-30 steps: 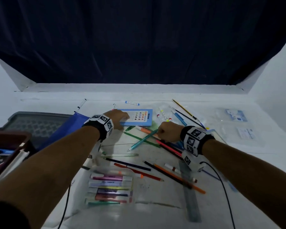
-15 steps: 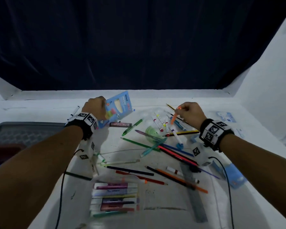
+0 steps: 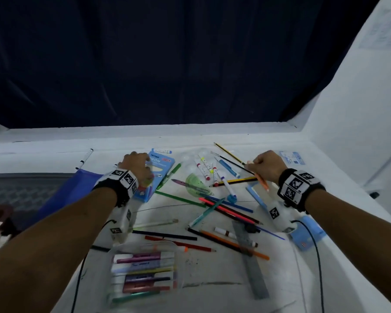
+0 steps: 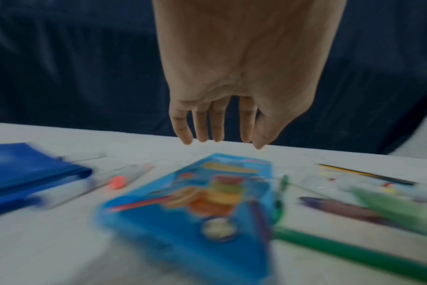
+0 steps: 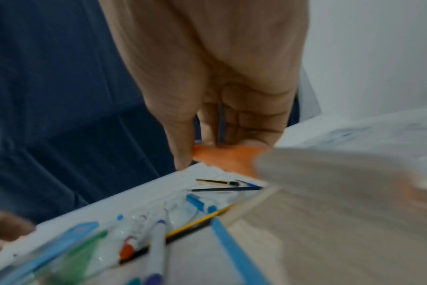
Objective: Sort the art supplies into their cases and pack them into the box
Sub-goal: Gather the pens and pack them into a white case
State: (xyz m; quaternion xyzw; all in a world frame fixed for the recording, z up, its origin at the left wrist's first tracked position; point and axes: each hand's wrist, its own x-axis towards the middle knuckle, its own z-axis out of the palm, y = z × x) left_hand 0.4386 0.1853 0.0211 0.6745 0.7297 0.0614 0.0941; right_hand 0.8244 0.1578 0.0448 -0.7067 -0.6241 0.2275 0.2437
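A blue neon pencil box (image 3: pixel 161 170) (image 4: pixel 207 202) lies flat on the white table, its long side pointing away from me. My left hand (image 3: pixel 142 163) (image 4: pixel 219 140) hovers over the box's far left part with fingers straight and hanging down, holding nothing. My right hand (image 3: pixel 252 162) (image 5: pixel 195 154) is raised at the far right and pinches an orange pen (image 3: pixel 261 180) (image 5: pixel 222 154) between thumb and fingers. Loose coloured pencils (image 3: pixel 226 211) lie scattered between my arms. Several white markers (image 3: pixel 207 170) lie in a clear bag behind them.
A grey crate (image 3: pixel 20 190) and a blue pouch (image 3: pixel 61 195) sit at the left. Close to me is a clear case of markers (image 3: pixel 142 276), with a grey ruler (image 3: pixel 251 263) to its right. A green protractor (image 3: pixel 195 184) lies mid-table.
My left hand lifted the blue box, turned it, laid it down lengthwise and let go. My right hand picked up the orange pen and carried it right and back.
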